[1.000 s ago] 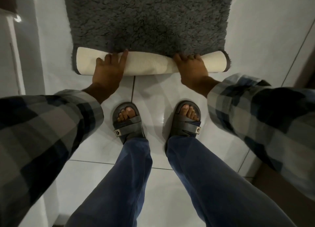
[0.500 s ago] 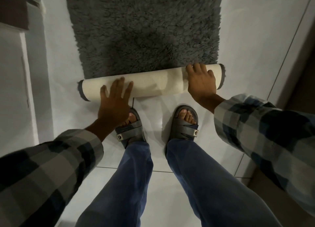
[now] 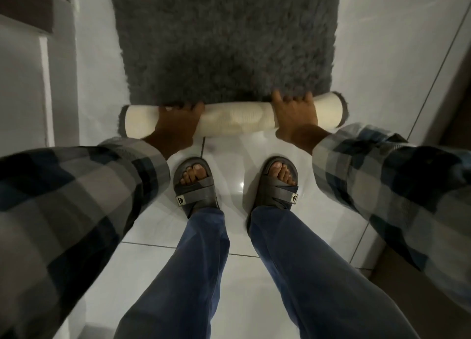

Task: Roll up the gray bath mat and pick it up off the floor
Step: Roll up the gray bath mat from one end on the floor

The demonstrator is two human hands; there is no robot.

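Observation:
The gray bath mat (image 3: 226, 40) lies shaggy side up on the white tiled floor, stretching away from me. Its near end is rolled into a tube (image 3: 234, 119) with the cream backing outward, lying crosswise just ahead of my feet. My left hand (image 3: 177, 124) wraps over the left part of the roll, fingers curled over its far side. Over the right part sits my right hand (image 3: 295, 114), gripping the same way. Both of the roll's ends stick out past my hands.
My two feet in gray sandals (image 3: 195, 186) (image 3: 279, 183) stand close behind the roll. A white cabinet or wall edge (image 3: 46, 91) runs along the left. A dark wall or door edge (image 3: 456, 84) borders the right. Glossy tiles (image 3: 158, 275) surround the mat.
The roll has grown thicker and moved farther onto the mat. My left hand, flat on the roll's near side before, now wraps over it; both hands grip.

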